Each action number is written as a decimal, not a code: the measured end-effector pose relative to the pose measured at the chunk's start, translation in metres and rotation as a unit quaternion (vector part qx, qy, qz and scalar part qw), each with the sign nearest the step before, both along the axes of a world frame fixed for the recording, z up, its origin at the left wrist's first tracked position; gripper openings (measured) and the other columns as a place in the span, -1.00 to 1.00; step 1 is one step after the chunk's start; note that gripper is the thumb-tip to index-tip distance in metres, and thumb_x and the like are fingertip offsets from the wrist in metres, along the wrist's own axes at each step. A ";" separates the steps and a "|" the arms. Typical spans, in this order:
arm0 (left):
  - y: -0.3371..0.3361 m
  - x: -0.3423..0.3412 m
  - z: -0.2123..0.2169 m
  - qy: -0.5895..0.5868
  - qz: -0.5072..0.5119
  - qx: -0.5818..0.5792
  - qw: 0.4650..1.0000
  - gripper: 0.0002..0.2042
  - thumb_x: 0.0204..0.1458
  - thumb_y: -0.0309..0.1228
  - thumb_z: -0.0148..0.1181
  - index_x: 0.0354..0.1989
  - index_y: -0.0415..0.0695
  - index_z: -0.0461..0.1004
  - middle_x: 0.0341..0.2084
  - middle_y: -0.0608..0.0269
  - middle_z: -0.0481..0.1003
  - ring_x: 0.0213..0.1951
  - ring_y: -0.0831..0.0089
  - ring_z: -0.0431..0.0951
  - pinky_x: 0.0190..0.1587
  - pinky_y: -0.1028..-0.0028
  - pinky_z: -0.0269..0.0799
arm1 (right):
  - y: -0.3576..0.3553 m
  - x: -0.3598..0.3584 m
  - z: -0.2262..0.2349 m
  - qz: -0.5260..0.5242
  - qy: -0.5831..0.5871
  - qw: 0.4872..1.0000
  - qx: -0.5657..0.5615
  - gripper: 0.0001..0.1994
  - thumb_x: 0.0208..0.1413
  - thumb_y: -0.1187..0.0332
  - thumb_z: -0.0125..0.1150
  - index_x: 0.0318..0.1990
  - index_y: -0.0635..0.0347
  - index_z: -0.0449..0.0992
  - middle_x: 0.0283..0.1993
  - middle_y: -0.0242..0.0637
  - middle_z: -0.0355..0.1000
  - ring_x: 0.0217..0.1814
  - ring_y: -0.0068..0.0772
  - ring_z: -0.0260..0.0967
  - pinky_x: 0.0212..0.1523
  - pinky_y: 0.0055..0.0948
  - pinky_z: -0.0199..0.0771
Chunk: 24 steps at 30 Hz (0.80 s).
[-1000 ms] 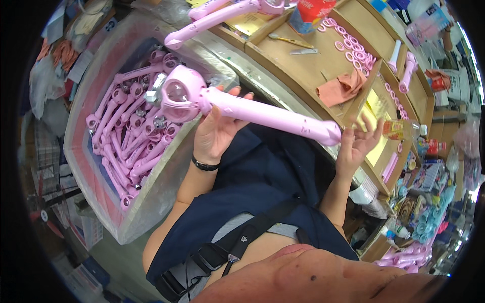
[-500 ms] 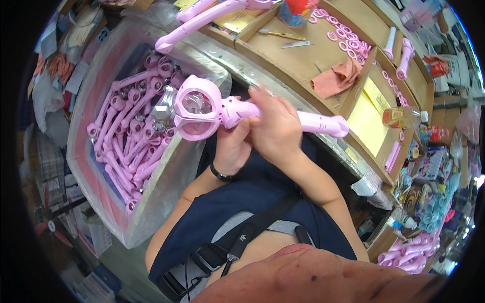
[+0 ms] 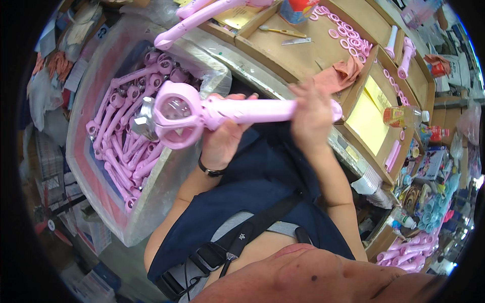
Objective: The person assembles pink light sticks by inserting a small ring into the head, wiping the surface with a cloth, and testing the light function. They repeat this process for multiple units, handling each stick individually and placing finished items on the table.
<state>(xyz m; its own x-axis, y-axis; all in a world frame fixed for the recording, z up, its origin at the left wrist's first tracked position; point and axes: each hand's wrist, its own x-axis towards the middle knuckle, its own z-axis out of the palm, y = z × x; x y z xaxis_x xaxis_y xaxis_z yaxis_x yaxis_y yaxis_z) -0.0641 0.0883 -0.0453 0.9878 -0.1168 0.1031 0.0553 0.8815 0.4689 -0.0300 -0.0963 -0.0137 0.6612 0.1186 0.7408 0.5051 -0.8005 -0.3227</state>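
I hold a long pink toy wand (image 3: pixel 237 111) level in front of my chest. Its round head (image 3: pixel 174 121) has a clear centre and a silver gem on its left side. My left hand (image 3: pixel 227 136) grips the shaft just behind the head, a black band on that wrist. My right hand (image 3: pixel 310 113) is closed around the shaft near its far end. The head hangs over the edge of a plastic-lined bin (image 3: pixel 91 187) on my left, filled with several more pink wands (image 3: pixel 126 146).
A wooden workbench (image 3: pixel 303 55) runs ahead with pink rings (image 3: pixel 348 35), a salmon cloth (image 3: pixel 338 78), yellow sheets (image 3: pixel 369 121), a small bottle (image 3: pixel 404 116) and two pink handles (image 3: pixel 401 48). Another wand (image 3: pixel 202 17) lies across the bench's left end. More pink parts (image 3: pixel 404 250) sit at lower right.
My right hand slid outward along the shaft from beside the left hand to the far end. The wand's head shifted right and closer, turning its clear face toward me.
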 end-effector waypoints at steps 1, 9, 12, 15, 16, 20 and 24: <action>-0.008 -0.002 0.000 -0.008 -0.022 0.008 1.000 -0.56 0.02 -0.61 0.12 0.03 -0.02 0.13 0.06 0.04 0.30 0.22 -0.05 0.19 0.23 -0.02 0.14 | 0.012 -0.006 -0.001 0.053 0.056 0.997 0.015 -0.51 0.01 0.44 0.08 0.15 0.32 0.29 -0.33 -0.23 0.48 -0.34 -0.15 0.43 -0.06 -0.19 0.36; 0.027 -0.005 0.002 -0.022 0.036 0.023 0.999 -0.60 0.03 -0.59 0.12 0.01 -0.01 0.15 0.06 0.10 0.30 0.23 -0.05 0.17 0.24 -0.07 0.12 | -0.048 0.016 -0.022 -0.112 0.106 0.986 0.062 -0.53 -0.02 0.45 0.09 0.13 0.27 0.33 -0.01 -0.10 0.40 0.13 0.00 0.25 0.20 -0.14 0.14; 0.038 -0.008 0.002 0.002 0.022 -0.036 0.999 -0.61 0.04 -0.58 0.12 0.01 -0.01 0.16 0.06 0.12 0.31 0.24 -0.07 0.16 0.25 -0.08 0.10 | -0.079 -0.004 -0.016 -0.193 -0.012 0.980 0.052 -0.61 0.13 0.42 0.08 0.13 0.23 0.31 0.21 -0.12 0.19 0.33 -0.08 -0.02 0.30 -0.15 -0.08; 0.036 -0.007 0.001 0.005 -0.001 -0.075 0.997 -0.61 0.05 -0.57 0.12 0.01 -0.01 0.16 0.06 0.12 0.31 0.25 -0.07 0.14 0.25 -0.08 0.09 | -0.087 -0.024 0.001 -0.117 -0.146 0.958 0.218 -0.82 0.13 0.55 0.03 -0.10 0.27 0.39 0.11 -0.12 0.21 0.22 -0.20 0.16 0.21 -0.29 0.17; 0.034 -0.006 0.001 0.006 -0.009 -0.082 0.997 -0.61 0.05 -0.56 0.12 0.01 -0.01 0.16 0.06 0.12 0.31 0.25 -0.08 0.14 0.25 -0.08 0.09 | -0.085 -0.032 0.008 -0.104 -0.172 0.952 0.229 -0.85 0.16 0.54 -0.01 -0.12 0.29 0.38 -0.02 -0.11 0.32 0.07 -0.25 0.30 0.13 -0.32 0.28; 0.029 -0.003 0.004 -0.006 -0.015 -0.053 0.998 -0.59 0.02 -0.61 0.10 0.02 -0.01 0.16 0.06 0.12 0.31 0.25 -0.09 0.14 0.25 -0.09 0.09 | -0.065 -0.054 0.030 0.024 -0.077 0.917 0.391 -0.90 0.17 0.56 -0.05 -0.18 0.34 0.37 -0.25 -0.17 0.38 -0.23 -0.46 0.35 -0.21 -0.56 0.34; 0.027 -0.004 0.008 0.005 -0.001 -0.034 0.999 -0.56 -0.01 -0.63 0.11 0.03 0.00 0.16 0.05 0.11 0.31 0.24 -0.09 0.14 0.25 -0.08 0.10 | -0.044 -0.064 0.048 0.039 0.271 0.817 0.507 -0.92 0.13 0.55 0.07 -0.22 0.30 0.42 -0.32 -0.34 0.40 -0.34 -0.67 0.29 -0.33 -0.71 0.24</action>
